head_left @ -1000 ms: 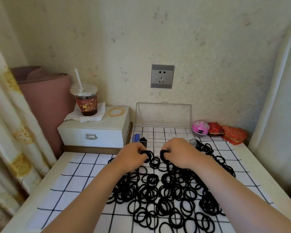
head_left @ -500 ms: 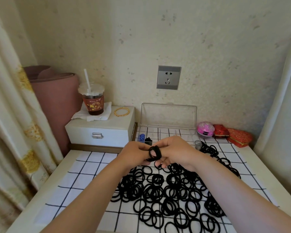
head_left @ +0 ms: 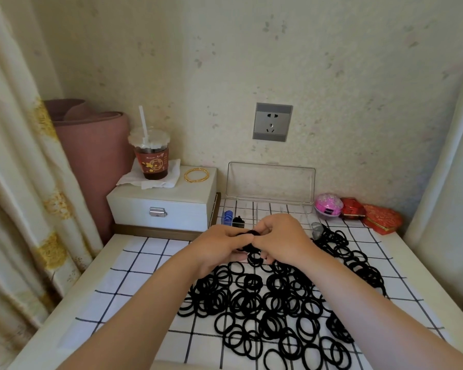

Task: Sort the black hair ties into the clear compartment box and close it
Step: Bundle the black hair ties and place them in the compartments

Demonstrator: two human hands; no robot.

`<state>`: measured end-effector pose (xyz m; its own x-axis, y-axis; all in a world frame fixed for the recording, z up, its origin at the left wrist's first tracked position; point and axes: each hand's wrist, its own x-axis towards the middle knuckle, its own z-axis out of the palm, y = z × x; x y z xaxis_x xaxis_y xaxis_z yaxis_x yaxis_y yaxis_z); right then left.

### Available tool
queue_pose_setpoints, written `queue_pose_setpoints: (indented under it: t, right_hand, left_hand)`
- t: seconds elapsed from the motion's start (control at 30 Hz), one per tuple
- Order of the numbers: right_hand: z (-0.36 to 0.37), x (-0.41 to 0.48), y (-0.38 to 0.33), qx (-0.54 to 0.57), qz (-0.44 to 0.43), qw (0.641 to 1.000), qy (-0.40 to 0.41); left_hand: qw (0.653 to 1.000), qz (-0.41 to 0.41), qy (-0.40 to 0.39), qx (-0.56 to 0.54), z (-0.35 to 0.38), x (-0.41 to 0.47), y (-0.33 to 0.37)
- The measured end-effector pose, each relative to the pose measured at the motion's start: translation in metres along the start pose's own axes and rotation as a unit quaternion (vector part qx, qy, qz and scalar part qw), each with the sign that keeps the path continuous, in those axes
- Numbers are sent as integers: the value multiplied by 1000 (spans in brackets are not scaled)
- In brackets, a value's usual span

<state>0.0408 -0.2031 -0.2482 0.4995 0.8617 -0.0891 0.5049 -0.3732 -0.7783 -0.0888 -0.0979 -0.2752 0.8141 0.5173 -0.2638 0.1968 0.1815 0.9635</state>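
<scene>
One clear compartment box (head_left: 270,182), one cup (head_left: 151,156), one pink ball (head_left: 328,208), two red boxes (head_left: 353,208), black hair ties (head_left: 251,285) beyond counting.

Black hair ties (head_left: 273,297), black-gridded white cloth (head_left: 134,276)

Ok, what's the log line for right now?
left hand: grips bunch of hair ties | right hand: grips same bunch | box: lid open | pile: on cloth

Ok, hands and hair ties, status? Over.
Left hand and right hand both pinching a bunch of black hair ties. Clear compartment box open behind them. Loose pile on checked cloth; nothing in the way.
</scene>
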Motion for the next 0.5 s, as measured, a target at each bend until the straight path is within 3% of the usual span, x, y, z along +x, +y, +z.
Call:
queue_pose_setpoints:
  t: [0.13,0.2,0.27,0.33,0.5]
  right_hand:
    - [-15,0,8,86,18,990,-112]
    - [-23,2,14,64,5,992,-107]
    - [-31,7,23,-76,-29,995,-51]
    - [-36,9,31,-241,-54,968,-41]
    - [-28,6,42,-378,-67,914,-132]
  left_hand:
    - [998,20,27,62,-5,2,-3]
    - [995,19,41,86,-5,2,-4]
    - [994,16,58,93,-4,3,-4]
    - [992,16,70,100,-6,4,-4]
    - [990,12,69,120,-6,5,-7]
